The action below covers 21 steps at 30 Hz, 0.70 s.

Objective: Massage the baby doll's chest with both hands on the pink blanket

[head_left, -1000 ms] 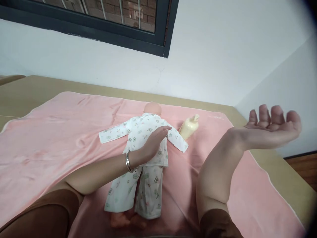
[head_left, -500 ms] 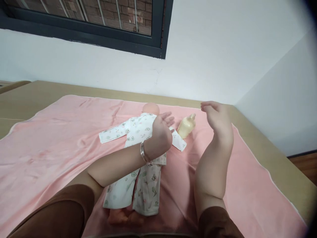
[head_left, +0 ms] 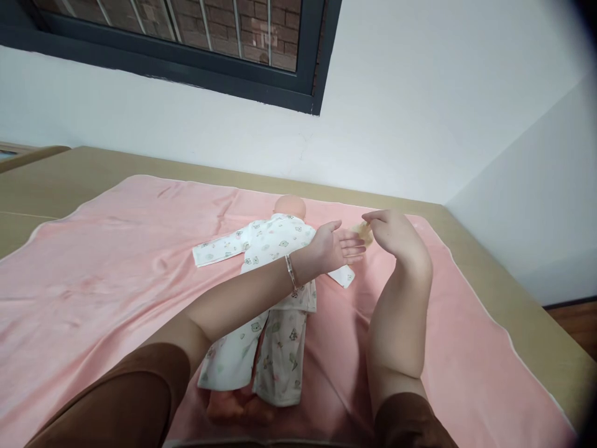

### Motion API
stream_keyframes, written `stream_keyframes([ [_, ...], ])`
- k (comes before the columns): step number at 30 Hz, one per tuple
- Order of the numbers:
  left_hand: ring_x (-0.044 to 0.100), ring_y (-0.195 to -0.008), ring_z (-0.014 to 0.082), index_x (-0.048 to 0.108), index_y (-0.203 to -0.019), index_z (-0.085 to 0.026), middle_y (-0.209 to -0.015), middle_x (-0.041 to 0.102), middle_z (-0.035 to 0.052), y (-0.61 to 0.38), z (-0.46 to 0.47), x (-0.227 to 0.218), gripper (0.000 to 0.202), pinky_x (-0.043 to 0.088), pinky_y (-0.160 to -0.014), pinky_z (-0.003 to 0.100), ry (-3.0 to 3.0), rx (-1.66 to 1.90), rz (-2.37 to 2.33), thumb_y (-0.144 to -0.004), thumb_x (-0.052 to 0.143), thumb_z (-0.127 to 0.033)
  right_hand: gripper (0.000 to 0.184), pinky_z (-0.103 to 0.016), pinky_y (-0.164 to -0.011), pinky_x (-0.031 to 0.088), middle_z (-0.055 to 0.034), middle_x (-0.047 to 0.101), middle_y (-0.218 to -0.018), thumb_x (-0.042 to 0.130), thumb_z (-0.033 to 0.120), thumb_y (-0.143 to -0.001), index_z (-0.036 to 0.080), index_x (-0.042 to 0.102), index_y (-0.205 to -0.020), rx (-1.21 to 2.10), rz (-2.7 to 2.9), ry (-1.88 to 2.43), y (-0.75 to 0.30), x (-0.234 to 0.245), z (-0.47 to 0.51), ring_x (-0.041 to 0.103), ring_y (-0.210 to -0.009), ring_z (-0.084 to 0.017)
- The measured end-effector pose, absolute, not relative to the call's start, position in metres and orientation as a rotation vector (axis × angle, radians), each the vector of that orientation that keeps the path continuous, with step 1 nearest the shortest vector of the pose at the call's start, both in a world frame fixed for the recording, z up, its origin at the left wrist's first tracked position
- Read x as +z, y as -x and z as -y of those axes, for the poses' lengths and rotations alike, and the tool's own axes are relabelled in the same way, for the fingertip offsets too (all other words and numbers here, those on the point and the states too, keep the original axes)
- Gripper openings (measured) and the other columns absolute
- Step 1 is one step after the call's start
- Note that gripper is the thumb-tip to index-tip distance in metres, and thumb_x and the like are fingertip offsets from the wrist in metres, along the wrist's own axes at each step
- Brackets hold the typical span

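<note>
A baby doll lies on a pink blanket, in a white patterned top and trousers, arms spread. My left hand is held over the doll's right-side sleeve, palm turned up and fingers stretched out, with nothing visible in it. A silver bracelet circles that wrist. Facing it from the right is my right hand, bent at the wrist, its extended fingers pointing left, with no object visible in it. Between the hands shows part of a cream-coloured bottle; the rest is hidden behind them.
The blanket covers much of a wooden table, whose far edge meets a white wall. A dark-framed window is set in the wall above. Another wall stands on the right. The doll's feet stick out at the near side.
My left hand has moved right, off the doll's torso, and turned palm up. My right hand has come left and slightly down, so the hands are closer and now cover most of the bottle.
</note>
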<state>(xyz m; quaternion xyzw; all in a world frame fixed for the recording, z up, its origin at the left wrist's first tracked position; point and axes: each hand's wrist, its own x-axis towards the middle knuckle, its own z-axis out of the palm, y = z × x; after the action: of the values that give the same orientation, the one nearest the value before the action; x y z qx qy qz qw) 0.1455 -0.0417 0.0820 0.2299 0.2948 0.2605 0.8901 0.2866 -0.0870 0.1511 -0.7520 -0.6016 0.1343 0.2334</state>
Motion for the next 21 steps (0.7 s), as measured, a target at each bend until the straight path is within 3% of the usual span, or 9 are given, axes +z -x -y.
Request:
stream_keyframes([
  [3,0.072,-0.104,0.0289,0.062,-0.121,-0.008,-0.12,0.07,0.0206,-0.121,0.055,0.079,0.05,0.056,-0.093,0.041,-0.506,0.496,-0.622,-0.098,0.04,-0.046,0.051,-0.041,-0.115,0.041,-0.0121,0.065,-0.139,0.038,0.015,-0.089,0.012,0.069,-0.13,0.305,1.629,2.036,-0.285,0.147,0.084,0.056,-0.136,-0.026],
  [10,0.075,-0.092,0.0265,0.07,-0.1,-0.008,-0.107,0.075,0.0181,-0.059,0.089,0.083,0.04,0.055,-0.093,0.039,-0.472,0.41,-0.709,-0.095,0.042,-0.037,0.057,-0.057,-0.11,0.046,-0.0142,0.055,-0.15,0.037,0.032,-0.099,0.018,0.046,-0.153,0.217,1.809,2.079,-0.259,0.151,0.102,0.052,-0.139,-0.036],
  [14,0.074,-0.1,0.0265,0.072,-0.097,-0.009,-0.11,0.076,0.0186,-0.037,0.09,0.098,0.039,0.053,-0.101,0.04,-0.504,0.531,-0.686,-0.094,0.043,-0.035,0.055,-0.059,-0.114,0.041,-0.0155,0.052,-0.153,0.037,0.035,-0.102,0.016,0.046,-0.152,0.075,2.013,1.902,-0.222,0.152,0.121,0.046,-0.144,-0.034],
  [17,0.069,-0.115,0.0283,0.073,-0.099,-0.013,-0.115,0.075,0.0168,-0.021,0.093,0.111,0.039,0.048,-0.111,0.044,-0.569,0.67,-0.575,-0.095,0.043,-0.038,0.054,-0.059,-0.121,0.033,-0.0093,0.038,-0.163,0.038,0.035,-0.103,0.025,0.039,-0.156,-0.024,2.12,1.594,-0.187,0.144,0.136,0.034,-0.152,-0.03],
  [21,0.056,-0.135,0.0311,0.072,-0.112,-0.021,-0.123,0.073,0.0118,0.002,0.11,0.13,0.047,0.043,-0.116,0.054,-0.831,0.721,-0.377,-0.102,0.035,-0.049,0.072,-0.068,-0.123,0.021,-0.003,0.002,-0.172,0.038,0.036,-0.103,0.031,0.001,-0.164,-0.143,2.258,1.263,-0.147,0.127,0.146,0.009,-0.158,-0.033],
])
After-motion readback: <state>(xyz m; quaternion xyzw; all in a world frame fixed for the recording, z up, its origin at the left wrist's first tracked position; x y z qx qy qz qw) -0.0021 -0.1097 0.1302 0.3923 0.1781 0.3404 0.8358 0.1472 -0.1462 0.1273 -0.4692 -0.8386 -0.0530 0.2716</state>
